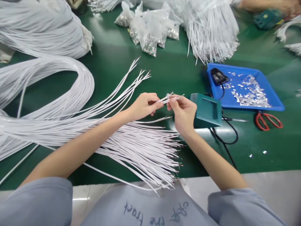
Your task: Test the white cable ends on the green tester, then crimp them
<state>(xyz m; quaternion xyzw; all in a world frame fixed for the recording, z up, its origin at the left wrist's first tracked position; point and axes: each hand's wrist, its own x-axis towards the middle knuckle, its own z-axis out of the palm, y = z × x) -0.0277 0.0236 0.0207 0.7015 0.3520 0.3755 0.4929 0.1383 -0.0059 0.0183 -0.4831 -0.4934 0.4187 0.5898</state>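
Note:
My left hand (146, 106) pinches a few thin white cables (164, 99) a little behind their ends. At the tips of the same cables, my right hand (182, 110) has its thumb and fingers closed, and short coloured wire ends poke out past them. Below my hands a thick bundle of white cables (141, 147) fans out over the green table, with bare coloured ends to the right. A smaller group of cable ends (138, 77) spreads apart up and left of my left hand. Close beside my right hand stands a green box-shaped device (206, 110).
A blue tray (275, 97) holds small shiny metal pieces and a black object. Red-handled scissors (268, 121), a pen (237, 120) and a black cord (231, 142) lie nearby. Bags of metal parts (149, 31) and more cable bundles (211, 31) sit behind. Another person's arm (265, 5) shows at top right.

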